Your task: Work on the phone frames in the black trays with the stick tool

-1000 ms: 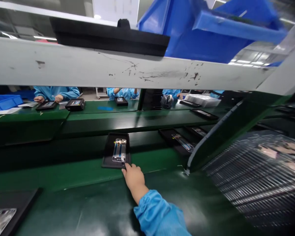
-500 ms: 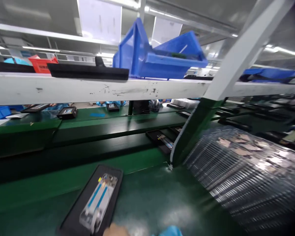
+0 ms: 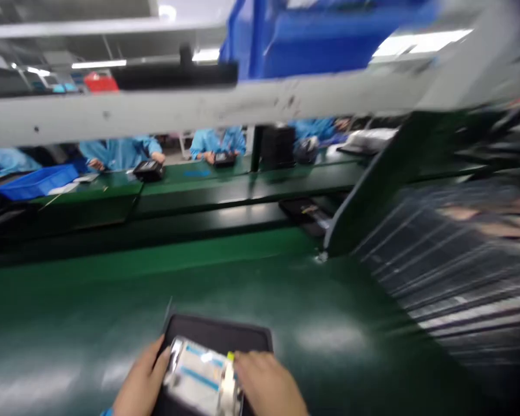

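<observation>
A shallow black tray (image 3: pixel 216 329) lies on the green bench near the bottom of the view, holding a silvery phone frame (image 3: pixel 197 381) with two blue strips and a yellow tab. My left hand (image 3: pixel 143 378) is closed on the tray's left edge, its thumb by the frame's left end. Over the right end of the frame, beside the yellow tab, my right hand (image 3: pixel 268 384) has its fingers together on the part; its thumb is hidden. Motion blurs both hands somewhat.
Stacked clear plastic trays (image 3: pixel 450 266) stand at the right, beside a slanted green-and-white post (image 3: pixel 372 179). Another black tray (image 3: pixel 301 211) sits on the belt beyond. A white rail (image 3: pixel 177 110) carrying a blue bin (image 3: pixel 312 40) crosses above. Co-workers in blue sleeves (image 3: pixel 121 153) sit opposite.
The tray with the phone frame has moved right and turned, now nearer the bottom edge. Both hands have come into view on it. The camera has tilted down.
</observation>
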The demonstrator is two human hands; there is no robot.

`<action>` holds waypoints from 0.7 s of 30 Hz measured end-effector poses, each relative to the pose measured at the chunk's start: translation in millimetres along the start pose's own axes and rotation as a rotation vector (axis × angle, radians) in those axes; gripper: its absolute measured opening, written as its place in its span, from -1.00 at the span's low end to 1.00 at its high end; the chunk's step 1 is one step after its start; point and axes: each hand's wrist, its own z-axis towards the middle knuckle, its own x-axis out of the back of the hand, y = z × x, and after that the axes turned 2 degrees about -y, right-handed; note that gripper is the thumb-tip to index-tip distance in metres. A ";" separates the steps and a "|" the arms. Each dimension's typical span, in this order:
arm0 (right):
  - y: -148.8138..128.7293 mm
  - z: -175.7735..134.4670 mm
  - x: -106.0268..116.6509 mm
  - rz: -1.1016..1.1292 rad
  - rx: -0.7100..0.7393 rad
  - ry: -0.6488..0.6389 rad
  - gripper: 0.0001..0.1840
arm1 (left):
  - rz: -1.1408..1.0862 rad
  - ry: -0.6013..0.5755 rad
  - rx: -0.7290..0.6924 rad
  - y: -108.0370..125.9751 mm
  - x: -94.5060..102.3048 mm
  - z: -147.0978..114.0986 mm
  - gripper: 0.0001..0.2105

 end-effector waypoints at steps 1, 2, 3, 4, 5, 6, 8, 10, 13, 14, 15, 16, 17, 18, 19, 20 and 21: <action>3.0 -10.6 1.4 -0.092 0.045 0.072 -0.70 | -0.037 -0.051 -0.013 1.0 0.2 -6.8 -0.64; 6.3 -20.7 2.1 -0.160 0.068 0.158 -0.70 | -0.044 -0.059 0.019 2.2 -0.1 -13.1 -0.58; 9.5 -29.4 2.0 -0.211 0.098 0.226 -0.69 | -0.048 -0.065 0.054 3.6 -0.9 -18.7 -0.53; 12.7 -36.3 1.1 -0.247 0.137 0.264 -0.66 | -0.052 -0.062 0.092 5.0 -2.0 -23.5 -0.51; 15.6 -40.7 -0.3 -0.271 0.174 0.291 -0.63 | -0.061 -0.050 0.138 6.3 -3.2 -27.4 -0.50; 18.3 -42.4 -1.9 -0.285 0.205 0.306 -0.61 | -0.081 -0.033 0.184 7.4 -4.3 -30.2 -0.49; 23.1 -37.7 -3.8 -0.302 0.234 0.312 -0.59 | -0.139 0.027 0.280 8.5 -5.4 -33.2 -0.50; 27.3 -25.5 -1.5 -0.319 0.205 0.293 -0.63 | -0.190 0.112 0.348 8.7 -4.3 -34.1 -0.52; 29.8 -7.2 9.3 -0.363 0.153 0.210 -0.70 | -0.137 0.288 0.225 11.8 0.2 -39.5 -0.57; 28.7 -3.5 13.4 -0.373 0.138 0.196 -0.71 | -0.088 0.324 0.079 14.7 1.1 -43.7 -0.60; 26.2 -1.5 17.0 -0.374 0.124 0.192 -0.72 | -0.031 0.325 -0.110 18.6 0.9 -49.1 -0.65; 22.5 -0.8 20.0 -0.361 0.110 0.191 -0.73 | 0.028 0.292 -0.316 23.6 -0.8 -55.1 -0.71; 17.7 -1.4 22.3 -0.333 0.096 0.184 -0.74 | 0.085 0.235 -0.502 29.4 -4.3 -61.1 -0.76; 12.3 -2.8 23.8 -0.293 0.081 0.163 -0.76 | 0.142 0.172 -0.642 35.6 -9.5 -66.2 -0.78; 6.6 -4.8 24.7 -0.249 0.068 0.129 -0.77 | 0.202 0.118 -0.723 41.7 -16.2 -70.0 -0.79; 1.3 -7.1 25.2 -0.209 0.057 0.082 -0.78 | 0.264 0.082 -0.752 47.2 -23.5 -71.9 -0.79; -3.4 -9.3 25.3 -0.174 0.047 0.034 -0.78 | 0.322 0.052 -0.747 51.9 -30.9 -71.9 -0.78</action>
